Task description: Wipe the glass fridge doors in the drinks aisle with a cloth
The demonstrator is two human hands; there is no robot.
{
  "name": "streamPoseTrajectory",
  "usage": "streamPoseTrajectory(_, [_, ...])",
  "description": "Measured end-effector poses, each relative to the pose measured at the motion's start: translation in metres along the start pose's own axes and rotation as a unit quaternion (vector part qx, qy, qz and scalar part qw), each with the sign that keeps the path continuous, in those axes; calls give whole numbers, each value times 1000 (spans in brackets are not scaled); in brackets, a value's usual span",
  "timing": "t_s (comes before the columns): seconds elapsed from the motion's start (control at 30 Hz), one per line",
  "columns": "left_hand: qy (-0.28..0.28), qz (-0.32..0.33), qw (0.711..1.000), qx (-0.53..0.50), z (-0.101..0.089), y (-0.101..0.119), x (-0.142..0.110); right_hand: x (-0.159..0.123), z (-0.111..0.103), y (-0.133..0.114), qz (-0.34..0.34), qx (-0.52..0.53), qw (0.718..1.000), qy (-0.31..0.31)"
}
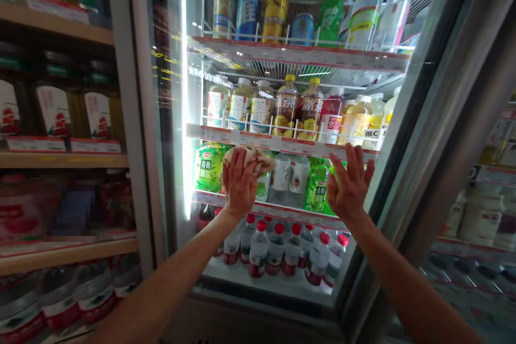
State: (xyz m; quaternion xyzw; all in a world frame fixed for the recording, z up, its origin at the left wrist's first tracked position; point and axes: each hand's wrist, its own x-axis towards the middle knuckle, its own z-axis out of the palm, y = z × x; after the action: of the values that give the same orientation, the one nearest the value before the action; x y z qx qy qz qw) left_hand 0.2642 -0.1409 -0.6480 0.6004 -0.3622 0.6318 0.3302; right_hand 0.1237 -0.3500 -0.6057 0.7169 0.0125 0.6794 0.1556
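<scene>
My left hand point(241, 185) presses a crumpled, pale cloth point(264, 163) against the glass door point(171, 118) of a lit drinks fridge. Its fingers lie over the cloth, in front of the third shelf. To the right, my right hand point(350, 185) is raised at about the same height with its fingers spread and nothing in it. Whether its fingertips touch the glass, I cannot tell. Behind the hands, green packs point(316, 185) and clear bottles point(282, 177) with white labels show through the door, partly hidden by the hands.
Cans point(275, 15) and bottles stand on the top shelf, tea and juice bottles point(285, 107) below. Red-capped bottles point(259, 247) fill the bottom. A metal door frame point(403, 215) runs along the right. Left is a wooden shelf point(60, 160) with dark bottles.
</scene>
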Motion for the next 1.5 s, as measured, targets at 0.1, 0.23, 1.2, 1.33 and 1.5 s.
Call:
streamPoseTrajectory(0.1, [-86,153,984,-22,1,21,-21,11,9,-15,-11,7,1000,-13])
streamPoseTrajectory(0.23, [-145,291,945,-38,-4,16,-31,11,14,-19,-22,3,999,-27])
streamPoseTrajectory(1.2, [69,-77,994,31,-1,-34,24,8,14,-20,-14,26,1000,-1])
streamPoseTrajectory(1.33, [-82,132,988,-12,1,2,10,8,13,-19,-16,26,1000,1])
streamPoseTrajectory(1.5, [8,-28,999,18,-18,-55,-11,8,13,-17,-17,31,999,-2])
